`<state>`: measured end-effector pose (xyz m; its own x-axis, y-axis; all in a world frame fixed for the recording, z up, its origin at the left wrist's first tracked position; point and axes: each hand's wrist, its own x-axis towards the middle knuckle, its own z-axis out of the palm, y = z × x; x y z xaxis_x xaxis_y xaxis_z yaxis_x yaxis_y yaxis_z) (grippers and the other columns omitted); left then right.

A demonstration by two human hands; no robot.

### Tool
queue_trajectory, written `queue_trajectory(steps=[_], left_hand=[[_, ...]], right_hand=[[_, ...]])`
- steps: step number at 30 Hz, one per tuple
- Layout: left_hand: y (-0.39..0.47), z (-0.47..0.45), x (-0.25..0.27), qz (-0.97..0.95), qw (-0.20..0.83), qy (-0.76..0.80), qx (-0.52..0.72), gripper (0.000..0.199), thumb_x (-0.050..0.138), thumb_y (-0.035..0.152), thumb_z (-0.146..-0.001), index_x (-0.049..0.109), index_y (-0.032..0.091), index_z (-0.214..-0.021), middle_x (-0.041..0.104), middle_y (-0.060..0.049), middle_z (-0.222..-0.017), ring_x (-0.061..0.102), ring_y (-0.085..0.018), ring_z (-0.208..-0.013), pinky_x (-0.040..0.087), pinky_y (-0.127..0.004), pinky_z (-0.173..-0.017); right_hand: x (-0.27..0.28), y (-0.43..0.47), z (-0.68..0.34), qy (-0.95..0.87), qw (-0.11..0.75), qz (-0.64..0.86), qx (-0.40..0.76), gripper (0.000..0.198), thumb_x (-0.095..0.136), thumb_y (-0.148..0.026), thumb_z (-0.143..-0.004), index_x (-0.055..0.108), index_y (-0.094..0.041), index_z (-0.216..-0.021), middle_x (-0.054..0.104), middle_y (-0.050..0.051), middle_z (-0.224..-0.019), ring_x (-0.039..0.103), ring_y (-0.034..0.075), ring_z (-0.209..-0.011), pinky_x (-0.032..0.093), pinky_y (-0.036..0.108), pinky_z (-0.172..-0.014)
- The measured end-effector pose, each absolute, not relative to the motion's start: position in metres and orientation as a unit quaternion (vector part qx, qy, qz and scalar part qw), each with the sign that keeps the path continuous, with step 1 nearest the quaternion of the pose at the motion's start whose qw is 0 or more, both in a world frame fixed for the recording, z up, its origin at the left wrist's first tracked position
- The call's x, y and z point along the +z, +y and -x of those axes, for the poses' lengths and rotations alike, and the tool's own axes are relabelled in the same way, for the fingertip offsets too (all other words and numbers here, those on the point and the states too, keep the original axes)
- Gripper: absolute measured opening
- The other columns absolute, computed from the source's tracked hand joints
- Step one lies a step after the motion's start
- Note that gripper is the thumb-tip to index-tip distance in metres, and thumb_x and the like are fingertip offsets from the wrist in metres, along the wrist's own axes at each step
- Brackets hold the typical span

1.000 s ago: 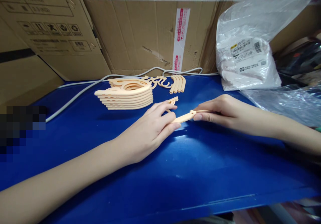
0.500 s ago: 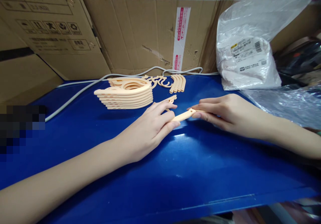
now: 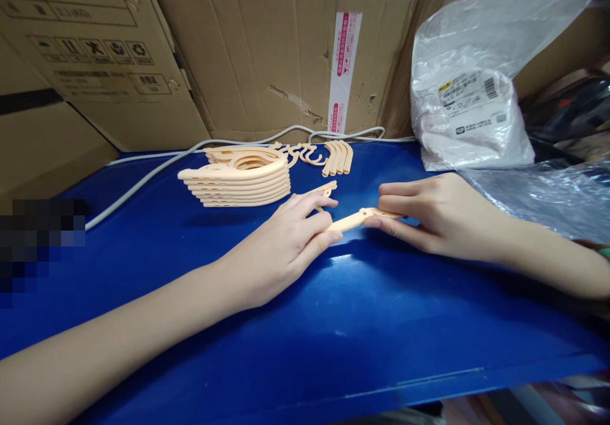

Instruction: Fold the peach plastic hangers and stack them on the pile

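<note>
In the middle of the blue table, a beige plastic folding hanger (image 3: pixel 349 221) is held between my two hands. My left hand (image 3: pixel 298 237) grips its left part, with the thumb along the near edge and the fingers over the top. Part of the hanger shows beyond the left fingers; the rest there is covered. My right hand (image 3: pixel 431 215) pinches the right part, thumb beside a joint with a small round hole and fingers bent above. Just behind the left hand lies a neat stack of beige hanger pieces (image 3: pixel 238 187).
Beige hooks (image 3: pixel 307 153) and several curved hanger arms (image 3: pixel 339 158) lie behind the hands. A grey-white cable (image 3: pixel 210 142) runs along the back. Cardboard boxes (image 3: pixel 267 63) wall off the rear. A labelled plastic bag (image 3: pixel 471 114) stands at right.
My right fingers have lifted and bent slightly, so more of the hanger's right part shows beneath them. My left hand and the stack have stayed in place.
</note>
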<state>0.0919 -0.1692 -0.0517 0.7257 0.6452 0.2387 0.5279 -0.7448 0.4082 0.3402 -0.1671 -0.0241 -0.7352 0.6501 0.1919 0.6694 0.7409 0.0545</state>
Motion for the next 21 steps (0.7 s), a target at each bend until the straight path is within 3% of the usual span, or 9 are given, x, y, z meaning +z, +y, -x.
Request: queue_trajectory(steps=[21], left_hand=[[-0.1667,-0.0933,-0.0521,-0.920,0.158,0.308,0.183,0.034,0.035,0.033,-0.104,0.064,0.017,-0.095,0.050,-0.008,-0.140,0.032,-0.020,-0.142,0.024,-0.034,-0.118]], right_hand=[[-0.0274,-0.1648,-0.3438,-0.938,0.113,0.322,-0.067,0.044,0.040,-0.039,-0.101,0.057,-0.015,-0.068,0.049,0.000,-0.067,0.046,0.009,-0.053,0.024,0.027,-0.053]])
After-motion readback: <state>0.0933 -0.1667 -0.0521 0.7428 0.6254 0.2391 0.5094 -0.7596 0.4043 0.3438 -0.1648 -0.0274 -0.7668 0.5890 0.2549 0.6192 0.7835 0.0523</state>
